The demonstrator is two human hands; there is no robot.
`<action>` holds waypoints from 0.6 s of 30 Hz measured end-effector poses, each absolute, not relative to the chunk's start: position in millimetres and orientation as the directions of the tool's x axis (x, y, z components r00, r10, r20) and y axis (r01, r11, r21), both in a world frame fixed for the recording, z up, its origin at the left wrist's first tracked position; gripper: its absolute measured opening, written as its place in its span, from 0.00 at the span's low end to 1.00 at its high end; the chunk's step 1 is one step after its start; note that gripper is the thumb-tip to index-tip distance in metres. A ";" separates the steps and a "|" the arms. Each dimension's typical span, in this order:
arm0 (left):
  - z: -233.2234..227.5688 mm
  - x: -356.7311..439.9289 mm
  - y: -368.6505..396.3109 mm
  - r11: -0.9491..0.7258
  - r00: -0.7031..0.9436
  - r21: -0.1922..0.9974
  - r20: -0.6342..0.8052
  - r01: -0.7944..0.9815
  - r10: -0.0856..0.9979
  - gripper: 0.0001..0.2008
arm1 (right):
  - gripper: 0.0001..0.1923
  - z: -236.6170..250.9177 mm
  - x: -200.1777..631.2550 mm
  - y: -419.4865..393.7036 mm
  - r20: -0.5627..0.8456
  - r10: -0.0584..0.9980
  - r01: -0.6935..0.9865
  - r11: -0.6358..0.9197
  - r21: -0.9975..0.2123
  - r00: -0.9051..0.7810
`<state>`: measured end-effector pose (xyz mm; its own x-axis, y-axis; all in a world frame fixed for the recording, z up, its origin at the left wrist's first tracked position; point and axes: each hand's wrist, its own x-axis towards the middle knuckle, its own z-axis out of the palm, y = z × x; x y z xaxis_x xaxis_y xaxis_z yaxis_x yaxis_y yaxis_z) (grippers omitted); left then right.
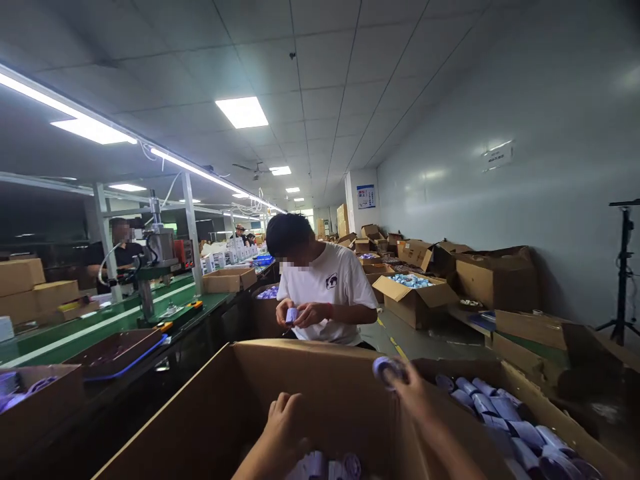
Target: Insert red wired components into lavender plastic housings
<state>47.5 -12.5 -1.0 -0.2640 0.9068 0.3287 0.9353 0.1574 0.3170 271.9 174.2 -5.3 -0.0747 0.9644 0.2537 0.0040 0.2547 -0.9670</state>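
Note:
My right hand point(414, 395) grips a short lilac cylindrical part point(386, 371) with a ring-like open end, above the wall between two cardboard boxes. My left hand point(284, 421) is over the near cardboard box point(310, 367), its fingers curled; what they hold, if anything, is hidden. Several lilac and white cylindrical parts point(316, 463) lie at the bottom of this box, partly out of view. In the right-hand box point(575, 427) many similar lilac cylinders point(505, 407) are heaped.
Across the box a co-worker in a white shirt point(333, 283) handles another lilac cylinder point(291, 315). On the left runs a green conveyor bench point(220, 303) with a press machine point(155, 257) and a brown tray point(117, 353). Opened cartons point(417, 307) and a black tripod point(623, 280) stand at right.

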 end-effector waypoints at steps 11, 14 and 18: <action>23.3 48.9 -3.6 0.211 -0.263 0.394 0.083 0.895 0.961 0.12 | 0.25 31.3 298.1 182.7 0.447 0.872 0.687 0.449 -0.571 -0.199; 22.0 45.5 -3.3 0.234 -0.279 0.396 0.060 0.888 0.958 0.10 | 0.15 20.0 225.9 153.8 0.324 0.759 0.598 0.647 -0.473 -0.565; 23.4 44.5 -9.8 0.278 -0.314 0.399 0.026 0.874 0.949 0.11 | 0.11 -41.8 136.1 111.2 -0.015 0.569 0.509 0.725 -0.463 -0.823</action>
<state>44.5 -9.8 23.4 -0.3139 0.9491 0.0260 0.8738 0.2781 0.3989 136.1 111.2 -41.8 -0.8225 0.5686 -0.0146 0.5094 0.7250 -0.4635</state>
